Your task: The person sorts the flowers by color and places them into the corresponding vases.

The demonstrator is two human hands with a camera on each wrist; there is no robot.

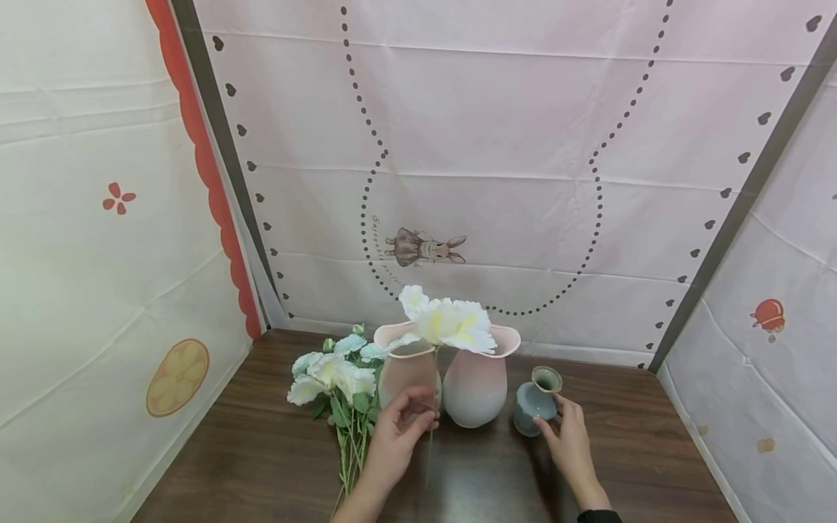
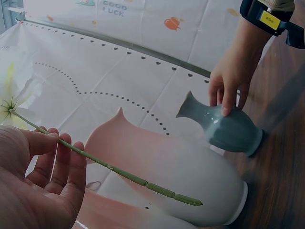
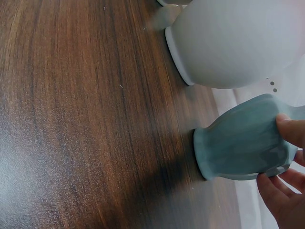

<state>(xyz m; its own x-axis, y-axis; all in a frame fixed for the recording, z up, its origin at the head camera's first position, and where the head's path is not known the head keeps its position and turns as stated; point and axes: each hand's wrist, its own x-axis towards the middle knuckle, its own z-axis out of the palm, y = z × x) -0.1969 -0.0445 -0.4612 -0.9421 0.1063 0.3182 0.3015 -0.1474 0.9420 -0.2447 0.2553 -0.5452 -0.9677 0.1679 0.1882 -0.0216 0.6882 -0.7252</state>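
Fingers of your left hand pinch the green stem of a white flower, whose bloom stands at twelve o'clock above the two pink vases. Your right hand curls lightly round the small blue-grey vase, which stands on the wooden table at three o'clock of the pink ones. Pale flowers lie in a bunch at nine o'clock of your left hand.

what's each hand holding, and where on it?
Left hand pinches the white artificial flower by its thin green stem. Right hand grips the small blue-grey ceramic vase around its body.
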